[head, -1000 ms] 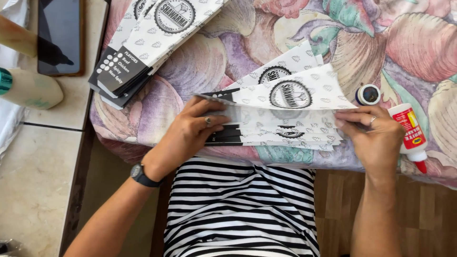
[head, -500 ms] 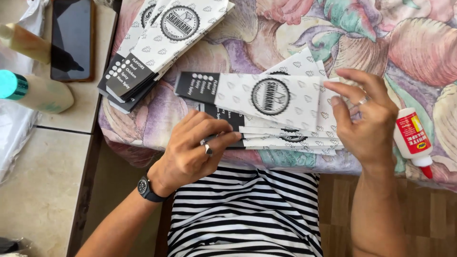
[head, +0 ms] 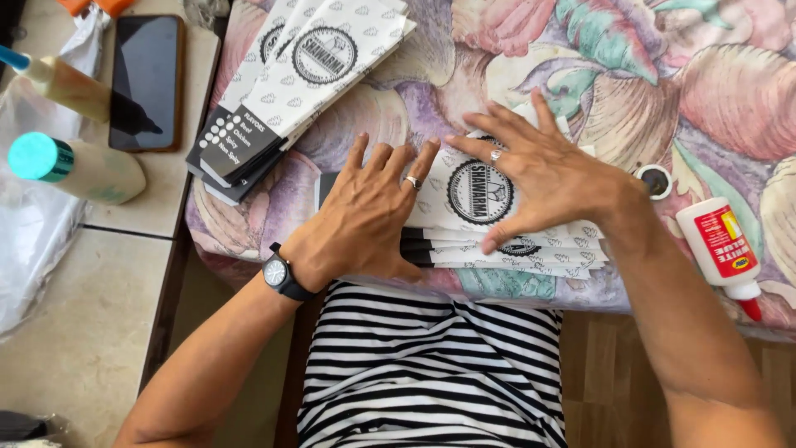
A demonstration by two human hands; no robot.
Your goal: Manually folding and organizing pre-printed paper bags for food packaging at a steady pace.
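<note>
- Head view showed the left hand (head: 365,217) lying flat, fingers (head: 388,166) spread and palm down, on the left part of a near stack of printed paper sleeves (head: 514,249), holding nothing.
- Right hand (head: 539,170) pressed flat on the top sleeve (head: 477,195), fingers (head: 497,133) fanned wide over its round black emblem, pinching nothing.
- That stack rested on a floral bedcover (head: 663,75) at the near edge, just above the person's striped shirt (head: 431,373); the lower sleeves stuck out unevenly to the right.
- Pressing well seemed to call for even, flat pressure from both palms, smoothing outward from the middle, with the left hand pinning the dark end so the top sheet could not skew.
- A white glue bottle (head: 720,247) with a red tip lay to the right, apart from the stack, its black cap (head: 655,181) near the right wrist; any wet seam would probably need a firm hold.
- A second pile of sleeves (head: 290,91) lay further off to the left, overhanging the bed's edge.
- On the table (head: 75,315) at left lay a phone (head: 148,79) and two bottles (head: 75,166).
</note>
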